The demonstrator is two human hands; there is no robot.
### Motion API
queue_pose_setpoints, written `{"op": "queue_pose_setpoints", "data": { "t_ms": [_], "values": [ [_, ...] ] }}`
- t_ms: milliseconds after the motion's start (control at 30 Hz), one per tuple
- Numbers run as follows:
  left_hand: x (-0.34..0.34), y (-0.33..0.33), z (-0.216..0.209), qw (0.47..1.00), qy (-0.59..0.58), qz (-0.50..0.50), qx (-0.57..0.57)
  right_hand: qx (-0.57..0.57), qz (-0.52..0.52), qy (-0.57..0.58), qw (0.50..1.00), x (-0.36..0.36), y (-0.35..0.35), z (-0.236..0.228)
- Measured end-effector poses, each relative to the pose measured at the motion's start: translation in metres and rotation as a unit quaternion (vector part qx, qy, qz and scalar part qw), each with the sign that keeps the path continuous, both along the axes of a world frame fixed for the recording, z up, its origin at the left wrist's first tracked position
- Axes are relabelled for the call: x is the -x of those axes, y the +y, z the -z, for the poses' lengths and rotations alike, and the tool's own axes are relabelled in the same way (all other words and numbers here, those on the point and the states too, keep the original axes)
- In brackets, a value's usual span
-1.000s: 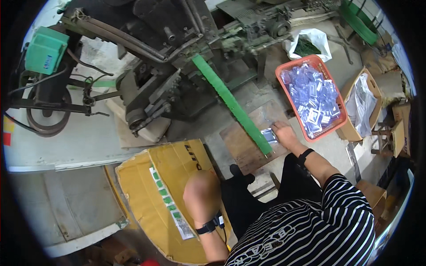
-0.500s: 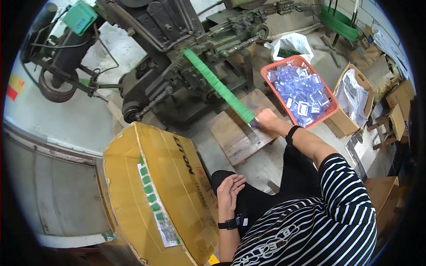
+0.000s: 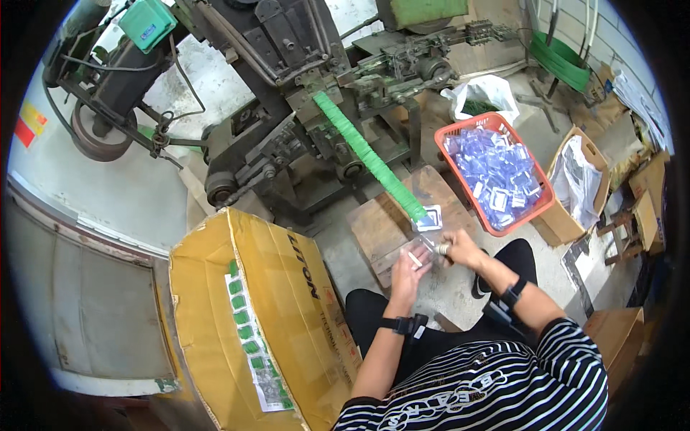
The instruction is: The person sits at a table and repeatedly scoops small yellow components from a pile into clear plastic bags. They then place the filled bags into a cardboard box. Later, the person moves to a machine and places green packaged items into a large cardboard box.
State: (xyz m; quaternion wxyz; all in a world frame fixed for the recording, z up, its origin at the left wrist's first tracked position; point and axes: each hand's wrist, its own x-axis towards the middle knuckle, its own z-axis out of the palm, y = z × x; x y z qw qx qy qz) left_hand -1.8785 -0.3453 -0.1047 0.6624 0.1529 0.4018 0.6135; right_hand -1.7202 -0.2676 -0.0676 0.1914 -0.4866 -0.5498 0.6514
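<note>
My right hand is closed on a small pale, ridged thing that I cannot make out. Palm up beside it, my left hand has its fingers stretched out, with something clear and a short whitish piece at the fingers, partly blurred. Just beyond both hands, a small clear packet with a white square border lies at the near end of a long green ribbed bar. That bar slopes from the dark machine down over a brown wooden board.
At the right, a red plastic basket holds many bluish clear packets. Behind it stands a white bag with green bits inside; a cardboard box is beside it. A big yellow carton stands close by my left arm.
My left hand has risen from my lap to meet my right hand. The right hand has left the bar's end and moved nearer to me. The packet at the bar's end now shows.
</note>
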Motion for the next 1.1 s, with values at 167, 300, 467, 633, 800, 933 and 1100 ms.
{"op": "queue_pose_setpoints", "data": {
  "t_ms": [167,300,467,633,800,933,1100],
  "values": [
    [-0.031,0.032,0.007,0.995,-0.08,-0.051,-0.024,-0.137,-0.049,-0.116,0.982,-0.018,0.021,-0.011],
    [-0.035,0.046,-0.022,0.988,-0.142,-0.059,-0.027,-0.425,-0.118,-0.102,0.892,-0.004,0.062,-0.071],
    [-0.035,0.071,-0.045,0.985,-0.14,-0.092,-0.037,-0.414,-0.237,-0.213,0.853,0.042,0.092,-0.1],
    [-0.029,0.079,-0.054,0.989,-0.097,-0.108,0.003,-0.436,-0.235,-0.187,0.849,0.049,0.11,-0.068],
    [-0.021,0.078,-0.047,0.991,-0.069,-0.105,0.041,-0.311,-0.204,-0.09,0.924,0.045,0.104,-0.08],
    [-0.002,0.084,-0.042,0.997,-0.06,-0.036,0.035,-0.394,-0.17,-0.064,0.901,0.039,0.1,-0.069],
    [-0.014,0.101,-0.063,0.991,0.032,-0.074,0.108,-0.519,-0.132,-0.2,0.82,0.037,0.072,-0.083]
  ]
}}
